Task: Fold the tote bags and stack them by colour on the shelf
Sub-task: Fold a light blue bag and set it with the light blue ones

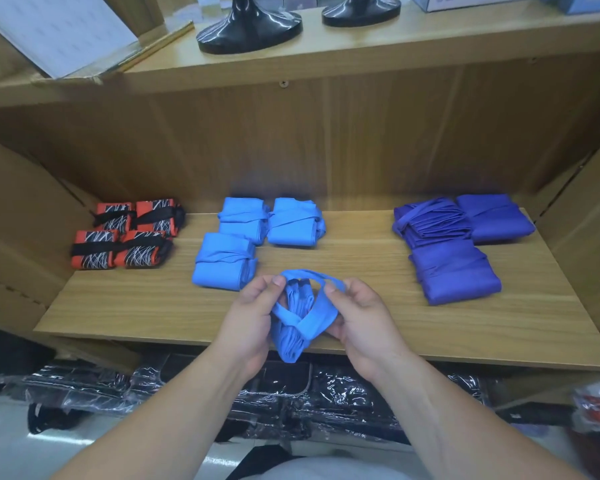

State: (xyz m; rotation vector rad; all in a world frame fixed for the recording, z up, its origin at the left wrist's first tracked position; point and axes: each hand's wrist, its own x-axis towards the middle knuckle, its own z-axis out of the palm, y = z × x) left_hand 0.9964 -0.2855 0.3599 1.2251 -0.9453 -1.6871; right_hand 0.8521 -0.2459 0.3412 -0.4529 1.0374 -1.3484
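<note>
The left hand (253,317) and right hand (361,317) grip a folded light-blue fabric tote bag (291,337), its long axis pointing away; three matching bundles (224,261) lie beyond it.

The left forearm (174,410) and right forearm (440,410) are bare up to the frame's lower edge. The left hand (253,320) and right hand (362,318) are bare too, with short, trimmed thumbnails. Between the arms, at the bottom edge, a pale grey-white garment (312,471) covers the person's front.
</note>
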